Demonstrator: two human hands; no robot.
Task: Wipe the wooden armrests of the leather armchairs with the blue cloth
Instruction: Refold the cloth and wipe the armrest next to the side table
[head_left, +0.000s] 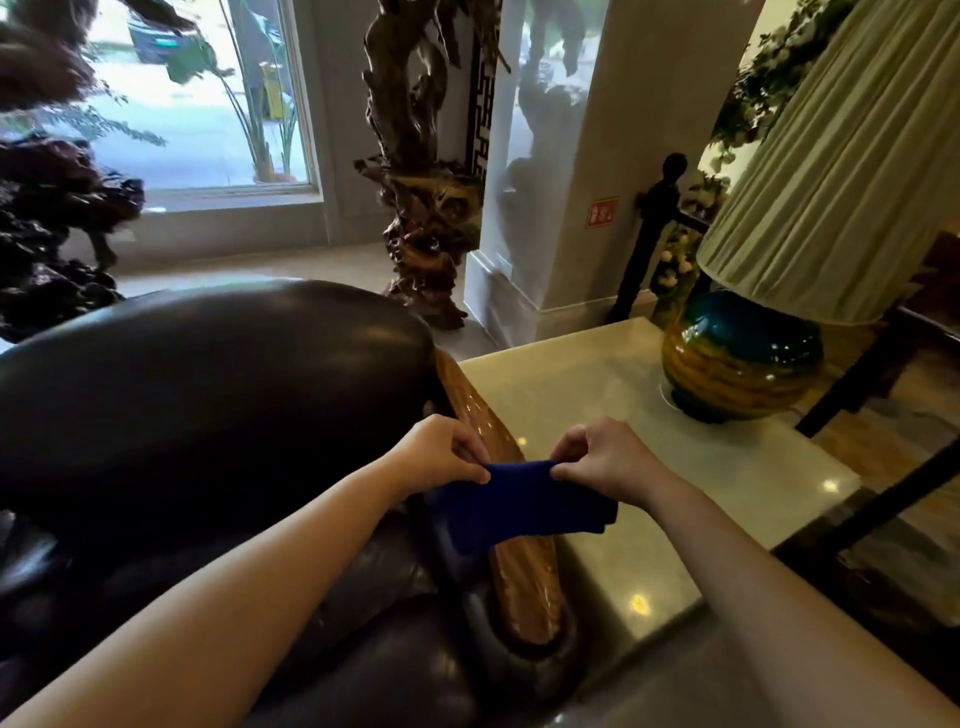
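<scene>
A dark leather armchair (208, 395) fills the left half of the head view. Its glossy wooden armrest (530, 587) runs along the chair's right side, from the backrest toward me. The blue cloth (519, 506) is folded and stretched across the armrest's middle. My left hand (441, 454) pinches the cloth's upper left corner. My right hand (602, 460) pinches its upper right corner. Both hands hold the cloth just above the wood, and the stretch of armrest under the cloth is hidden.
A pale stone side table (649, 525) stands right of the armrest. On it sits a yellow-and-teal ceramic lamp (743, 358) with a pleated shade (841, 171). A carved root sculpture (421, 208), a white pillar (550, 182) and a window lie beyond.
</scene>
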